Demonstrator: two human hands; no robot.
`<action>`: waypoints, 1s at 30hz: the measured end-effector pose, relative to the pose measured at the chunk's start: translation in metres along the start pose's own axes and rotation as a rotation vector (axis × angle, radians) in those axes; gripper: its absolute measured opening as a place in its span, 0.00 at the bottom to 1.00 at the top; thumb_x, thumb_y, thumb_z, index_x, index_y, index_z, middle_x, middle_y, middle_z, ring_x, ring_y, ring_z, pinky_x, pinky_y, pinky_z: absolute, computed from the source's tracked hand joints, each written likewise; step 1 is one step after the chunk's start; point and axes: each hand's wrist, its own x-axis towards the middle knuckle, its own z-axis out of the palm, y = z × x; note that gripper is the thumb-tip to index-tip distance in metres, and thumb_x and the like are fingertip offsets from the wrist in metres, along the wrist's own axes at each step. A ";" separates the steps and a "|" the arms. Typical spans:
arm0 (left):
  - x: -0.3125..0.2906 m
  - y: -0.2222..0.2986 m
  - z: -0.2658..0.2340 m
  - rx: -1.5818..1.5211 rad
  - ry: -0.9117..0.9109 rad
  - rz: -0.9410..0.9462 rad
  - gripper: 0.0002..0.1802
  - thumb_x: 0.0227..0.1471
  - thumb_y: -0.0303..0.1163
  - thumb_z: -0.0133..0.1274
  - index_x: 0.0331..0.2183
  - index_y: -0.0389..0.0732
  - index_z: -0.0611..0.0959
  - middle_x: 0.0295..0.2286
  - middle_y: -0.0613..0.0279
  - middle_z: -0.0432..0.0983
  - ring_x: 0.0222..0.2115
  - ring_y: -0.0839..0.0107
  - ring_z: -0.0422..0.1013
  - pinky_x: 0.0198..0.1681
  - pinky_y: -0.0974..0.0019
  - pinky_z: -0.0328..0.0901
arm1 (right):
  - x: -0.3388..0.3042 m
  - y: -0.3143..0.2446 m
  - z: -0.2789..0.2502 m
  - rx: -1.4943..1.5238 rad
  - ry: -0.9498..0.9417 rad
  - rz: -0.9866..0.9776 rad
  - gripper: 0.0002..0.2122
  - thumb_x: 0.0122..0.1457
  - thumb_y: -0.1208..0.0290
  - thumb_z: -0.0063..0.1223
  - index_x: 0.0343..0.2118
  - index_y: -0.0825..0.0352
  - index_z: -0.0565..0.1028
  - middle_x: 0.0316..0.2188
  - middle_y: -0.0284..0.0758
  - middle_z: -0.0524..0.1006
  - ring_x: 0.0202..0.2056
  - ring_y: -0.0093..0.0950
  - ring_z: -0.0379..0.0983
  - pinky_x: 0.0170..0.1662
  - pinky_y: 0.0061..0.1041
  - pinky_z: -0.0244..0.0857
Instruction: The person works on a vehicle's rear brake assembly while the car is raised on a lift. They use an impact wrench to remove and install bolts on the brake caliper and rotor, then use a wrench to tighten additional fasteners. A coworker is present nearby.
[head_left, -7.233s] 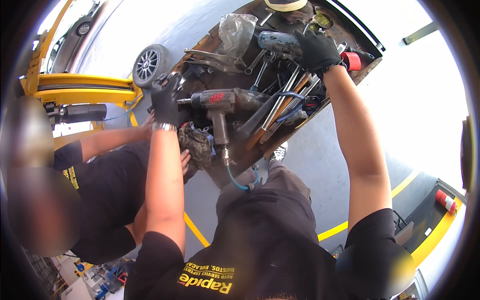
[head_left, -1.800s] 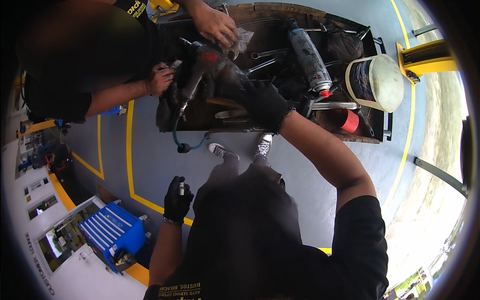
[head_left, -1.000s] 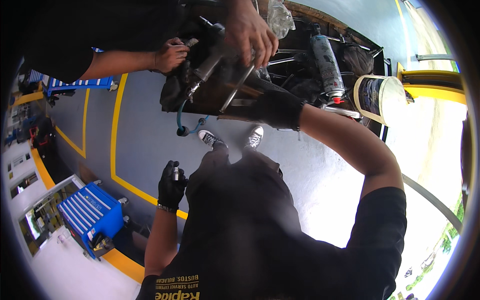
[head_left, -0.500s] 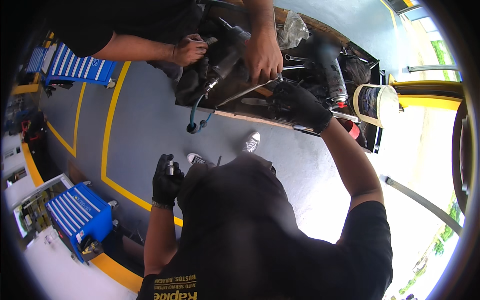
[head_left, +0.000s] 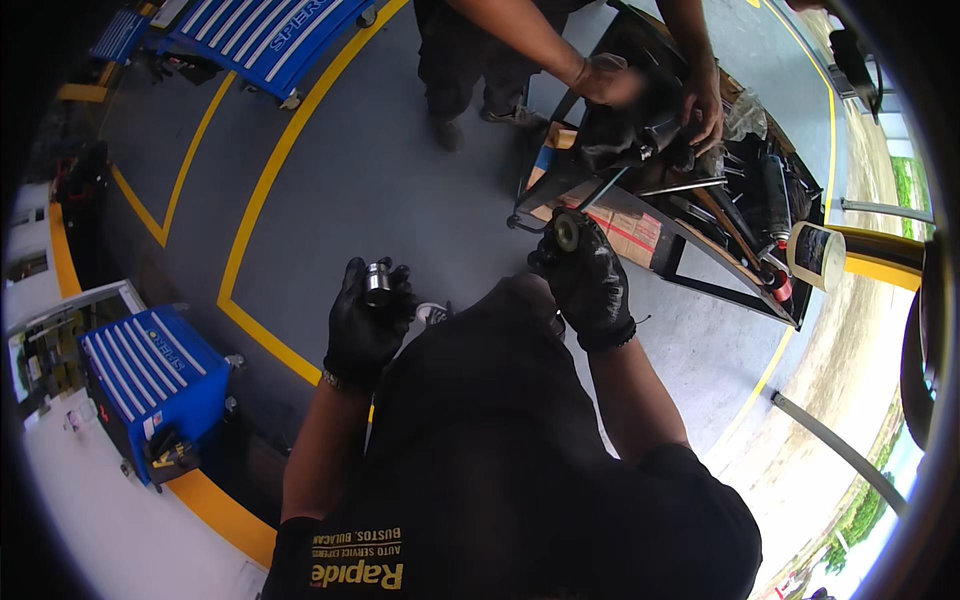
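My left hand (head_left: 362, 330), in a black glove, has its fingers curled around a shiny metal socket (head_left: 377, 284), its end pointing up. Also gloved in black, with pale smudges on the back, my right hand (head_left: 592, 290) grips a round metal part with a hole (head_left: 567, 232) between thumb and fingers. The two hands are apart, in front of my body. Beyond my right hand, a co-worker's hands (head_left: 612, 80) are over a tool cart (head_left: 735, 293), around a dark tool with a blue-green hose (head_left: 607, 186) leading from it.
On the cart lie loose metal tools, a spray can (head_left: 775, 200) and a clear plastic bag (head_left: 743, 117). A white bucket (head_left: 816, 256) stands at its right end, cardboard (head_left: 625, 228) on its lower level. Blue tool cabinets (head_left: 155, 370) stand at the left. Yellow lines cross the grey floor.
My right hand has drawn back from the cart and now holds the round part. My left hand has come up with the socket. The view has shifted, putting the cart farther right.
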 end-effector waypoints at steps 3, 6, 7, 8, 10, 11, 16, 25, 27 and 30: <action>-0.016 0.040 0.010 -0.069 0.004 0.040 0.25 0.70 0.48 0.39 0.41 0.34 0.78 0.37 0.48 0.78 0.39 0.58 0.77 0.45 0.59 0.73 | 0.026 0.070 0.053 -0.016 0.024 0.308 0.29 0.64 0.50 0.55 0.60 0.66 0.67 0.49 0.35 0.74 0.46 0.29 0.73 0.51 0.35 0.68; -0.006 0.086 0.023 -0.158 -0.173 0.044 0.25 0.70 0.47 0.39 0.39 0.33 0.79 0.38 0.48 0.77 0.42 0.57 0.76 0.51 0.56 0.73 | 0.069 0.104 0.091 -0.136 -0.119 0.470 0.29 0.65 0.55 0.55 0.62 0.71 0.64 0.55 0.40 0.72 0.54 0.35 0.72 0.57 0.38 0.67; 0.001 0.104 0.027 -0.174 -0.198 0.053 0.24 0.70 0.46 0.39 0.40 0.34 0.78 0.39 0.47 0.77 0.43 0.56 0.76 0.51 0.56 0.73 | 0.087 0.116 0.101 -0.191 -0.195 0.490 0.31 0.65 0.55 0.55 0.62 0.73 0.64 0.57 0.43 0.71 0.56 0.37 0.71 0.60 0.41 0.65; 0.009 0.121 0.030 -0.195 -0.221 0.065 0.24 0.70 0.46 0.40 0.40 0.34 0.78 0.40 0.47 0.77 0.44 0.56 0.76 0.51 0.56 0.72 | 0.109 0.128 0.108 -0.047 -0.202 0.488 0.30 0.65 0.56 0.55 0.62 0.73 0.64 0.56 0.42 0.71 0.56 0.36 0.71 0.60 0.40 0.65; 0.029 0.155 0.040 -0.228 -0.213 0.104 0.22 0.70 0.45 0.41 0.43 0.34 0.77 0.42 0.47 0.76 0.46 0.55 0.75 0.51 0.56 0.72 | 0.156 0.148 0.118 -0.129 -0.193 0.460 0.28 0.65 0.60 0.55 0.62 0.73 0.64 0.56 0.41 0.71 0.56 0.36 0.71 0.60 0.38 0.65; 0.040 0.174 0.045 -0.238 -0.181 0.134 0.20 0.70 0.44 0.41 0.46 0.35 0.76 0.43 0.48 0.76 0.47 0.55 0.75 0.51 0.56 0.72 | 0.184 0.156 0.121 -0.182 -0.202 0.464 0.26 0.65 0.63 0.55 0.61 0.72 0.65 0.54 0.40 0.72 0.55 0.34 0.72 0.59 0.36 0.66; 0.073 0.257 0.074 0.637 -0.081 0.652 0.20 0.68 0.38 0.46 0.57 0.41 0.71 0.46 0.51 0.76 0.49 0.56 0.75 0.50 0.58 0.71 | 0.301 0.184 0.151 -0.313 -0.218 0.547 0.19 0.63 0.73 0.58 0.57 0.66 0.70 0.49 0.36 0.76 0.47 0.30 0.77 0.53 0.31 0.73; 0.151 0.388 0.062 0.088 -0.107 0.558 0.16 0.66 0.31 0.48 0.54 0.42 0.71 0.35 0.62 0.72 0.30 0.74 0.67 0.35 0.67 0.67 | 0.454 0.214 0.219 0.004 -0.246 0.681 0.20 0.64 0.71 0.57 0.58 0.68 0.69 0.45 0.42 0.78 0.43 0.36 0.79 0.49 0.36 0.75; 0.176 0.416 0.055 0.114 -0.057 0.538 0.12 0.66 0.36 0.48 0.49 0.43 0.74 0.29 0.64 0.71 0.25 0.75 0.65 0.30 0.69 0.64 | 0.486 0.216 0.215 0.064 -0.231 0.602 0.20 0.67 0.69 0.53 0.59 0.71 0.67 0.43 0.42 0.78 0.40 0.35 0.79 0.47 0.35 0.75; 0.238 0.480 0.051 -0.014 -0.121 0.357 0.14 0.66 0.44 0.48 0.40 0.44 0.79 0.24 0.66 0.72 0.21 0.75 0.65 0.24 0.69 0.62 | 0.538 0.228 0.196 -0.211 -0.162 0.344 0.23 0.69 0.65 0.50 0.60 0.75 0.65 0.39 0.41 0.78 0.37 0.33 0.79 0.45 0.33 0.73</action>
